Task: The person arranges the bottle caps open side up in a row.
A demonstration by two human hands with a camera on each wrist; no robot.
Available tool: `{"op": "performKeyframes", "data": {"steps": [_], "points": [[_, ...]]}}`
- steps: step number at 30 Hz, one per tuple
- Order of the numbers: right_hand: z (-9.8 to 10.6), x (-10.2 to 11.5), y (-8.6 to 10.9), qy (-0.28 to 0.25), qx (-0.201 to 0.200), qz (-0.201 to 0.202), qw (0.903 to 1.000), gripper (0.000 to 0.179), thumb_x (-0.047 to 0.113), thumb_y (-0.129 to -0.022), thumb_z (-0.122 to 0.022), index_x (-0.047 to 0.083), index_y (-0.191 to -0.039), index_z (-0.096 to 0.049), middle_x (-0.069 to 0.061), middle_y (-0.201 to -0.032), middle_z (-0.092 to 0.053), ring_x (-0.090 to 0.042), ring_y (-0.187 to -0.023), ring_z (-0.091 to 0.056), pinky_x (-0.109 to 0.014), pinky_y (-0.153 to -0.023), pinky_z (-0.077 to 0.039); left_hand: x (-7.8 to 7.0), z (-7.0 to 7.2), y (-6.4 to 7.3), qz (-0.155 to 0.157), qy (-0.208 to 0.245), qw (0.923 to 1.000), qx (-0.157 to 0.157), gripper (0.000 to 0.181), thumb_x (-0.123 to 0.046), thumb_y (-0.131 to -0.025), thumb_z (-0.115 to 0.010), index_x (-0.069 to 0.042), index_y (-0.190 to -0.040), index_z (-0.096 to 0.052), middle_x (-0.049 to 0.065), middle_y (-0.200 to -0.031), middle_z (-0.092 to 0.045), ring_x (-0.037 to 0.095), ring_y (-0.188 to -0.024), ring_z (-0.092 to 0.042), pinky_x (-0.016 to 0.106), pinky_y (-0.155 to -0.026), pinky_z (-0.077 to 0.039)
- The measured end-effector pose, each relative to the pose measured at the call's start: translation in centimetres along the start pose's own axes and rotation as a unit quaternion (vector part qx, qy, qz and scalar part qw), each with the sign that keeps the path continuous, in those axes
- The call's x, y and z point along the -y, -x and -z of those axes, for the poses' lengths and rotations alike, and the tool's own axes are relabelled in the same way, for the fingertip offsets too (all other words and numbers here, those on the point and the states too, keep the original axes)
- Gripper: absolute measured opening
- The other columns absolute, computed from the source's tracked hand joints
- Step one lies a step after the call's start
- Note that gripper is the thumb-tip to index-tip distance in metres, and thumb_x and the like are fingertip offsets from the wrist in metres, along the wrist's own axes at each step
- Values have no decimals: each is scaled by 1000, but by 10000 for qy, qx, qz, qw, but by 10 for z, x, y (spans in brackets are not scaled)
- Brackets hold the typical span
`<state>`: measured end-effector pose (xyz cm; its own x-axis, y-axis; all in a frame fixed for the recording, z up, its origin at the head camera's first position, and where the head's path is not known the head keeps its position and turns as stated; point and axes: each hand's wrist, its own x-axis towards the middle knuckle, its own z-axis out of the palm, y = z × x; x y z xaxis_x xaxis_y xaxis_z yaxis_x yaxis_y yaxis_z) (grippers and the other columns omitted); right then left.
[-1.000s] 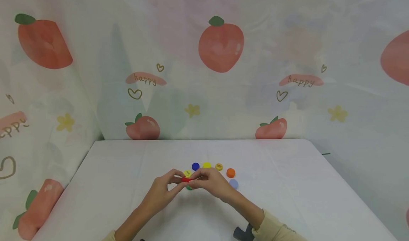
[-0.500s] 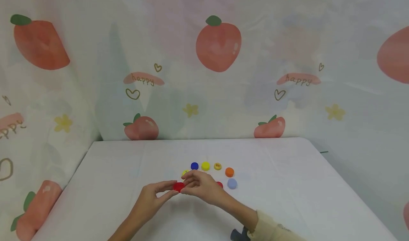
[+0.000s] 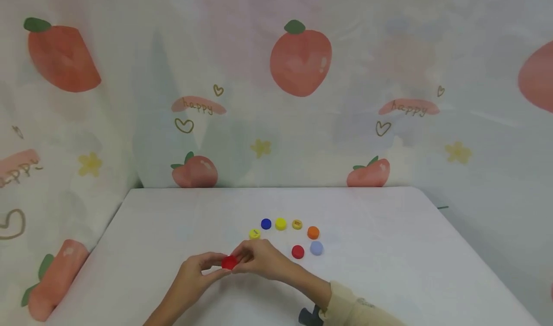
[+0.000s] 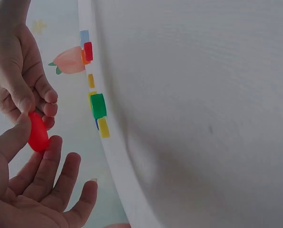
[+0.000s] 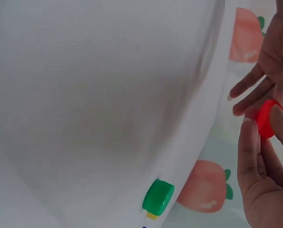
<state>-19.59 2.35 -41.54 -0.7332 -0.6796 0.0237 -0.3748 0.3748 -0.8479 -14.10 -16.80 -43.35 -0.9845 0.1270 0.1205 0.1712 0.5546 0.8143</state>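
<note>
Both hands meet over the near middle of the white table with a red bottle cap [image 3: 229, 262] between them. My left hand [image 3: 192, 273] pinches its left side with the thumb and forefinger; in the left wrist view its other fingers [image 4: 65, 183] spread loosely. On the cap's other side, my right hand [image 3: 263, 261] pinches it too, thumb against the cap [image 5: 266, 118] in the right wrist view. The held cap is raised above the table. A green cap [image 5: 158, 197] lies on the table beyond the hands, hidden by the right hand in the head view.
Several caps lie in a rough arc: yellow [image 3: 255, 233], dark blue [image 3: 266, 223], another yellow [image 3: 281, 223], gold [image 3: 297, 224], orange [image 3: 313, 232], light blue [image 3: 317, 248] and red [image 3: 297, 252]. A dark object [image 3: 310, 316] shows by the right sleeve. A printed curtain [image 3: 302, 124] hangs behind the table.
Both hands have moved left and toward the person with the red cap, which has turned from edge-on to show its round face. The red cap on the table has come into view.
</note>
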Motion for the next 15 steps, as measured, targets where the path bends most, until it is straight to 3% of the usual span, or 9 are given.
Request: {"op": "performKeyframes", "data": {"steps": [4, 9, 15], "points": [[-8, 0, -3, 40, 184, -26, 9998, 24, 15, -74, -70, 10, -95, -60, 9, -77, -60, -3, -67, -56, -16, -62, -46, 7, 2, 3, -95, -269, 9996, -2, 37, -44, -68, -68, -18, -94, -63, -12, -85, -61, 13, -85, -57, 42, -76, -45], [-15, 0, -7, 639, 358, -16, 9973, 24, 15, -74, -69, 11, -95, -58, 12, -75, -58, 1, -65, -53, -13, -60, -45, 15, 2, 6, -266, -642, 9976, -76, 33, -41, -66, -71, -21, -90, -62, -17, -80, -58, 6, -78, -55, 39, -75, -44], [-20, -2, -10, 1153, 639, 61, 9913, 24, 13, -73, -70, 11, -94, -58, 12, -74, -58, 3, -63, -51, -11, -58, -43, 17, 3, 7, -409, -721, 9959, 375, 28, -29, -70, -71, -15, -92, -61, -13, -82, -59, 6, -78, -55, 33, -74, -45]]}}
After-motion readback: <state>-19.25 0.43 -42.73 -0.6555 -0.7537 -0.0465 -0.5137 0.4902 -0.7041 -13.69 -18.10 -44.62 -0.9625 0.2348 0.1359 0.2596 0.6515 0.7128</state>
